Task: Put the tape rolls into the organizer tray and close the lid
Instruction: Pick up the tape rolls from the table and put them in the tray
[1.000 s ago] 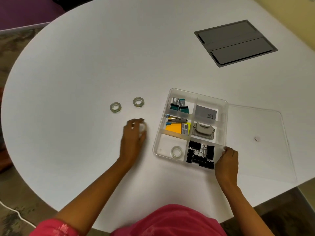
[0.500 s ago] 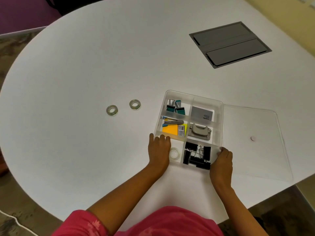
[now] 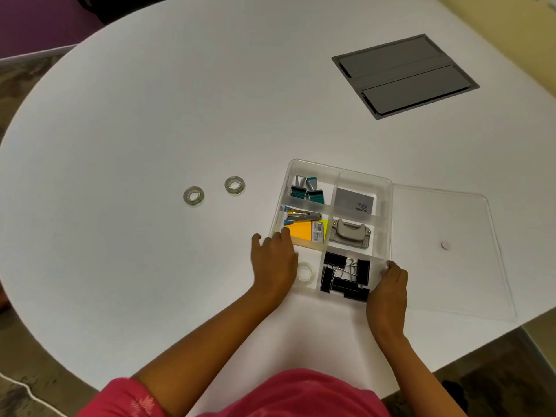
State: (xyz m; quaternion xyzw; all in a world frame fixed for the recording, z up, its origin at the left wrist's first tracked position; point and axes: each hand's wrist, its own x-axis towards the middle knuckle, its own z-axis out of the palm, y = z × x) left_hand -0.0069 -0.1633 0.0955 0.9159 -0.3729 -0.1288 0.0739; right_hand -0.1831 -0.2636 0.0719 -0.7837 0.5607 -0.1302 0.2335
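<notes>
The clear organizer tray (image 3: pixel 340 173) sits near the table's front edge, its clear lid (image 3: pixel 469 275) lying flat and open to the right. One clear tape roll (image 3: pixel 305 272) lies in the near-left compartment. My left hand (image 3: pixel 273 263) hovers palm-down over that compartment's left side, fingers slightly spread, and anything beneath the palm is hidden. My right hand (image 3: pixel 388 291) grips the tray's near-right corner. Two more tape rolls rest on the table left of the tray, one (image 3: pixel 194 196) farther out than the other (image 3: pixel 234 185).
The other compartments hold black binder clips (image 3: pixel 343 276), a grey hole punch (image 3: pixel 349 233), orange sticky notes (image 3: pixel 301 230), teal clips and a card box. A grey cable hatch (image 3: pixel 404 75) is set into the white table (image 3: pixel 150 115) at far right.
My left hand picked up a tape roll left of the tray and carried it right to the near-left compartment. The right hand has stayed on the tray's corner.
</notes>
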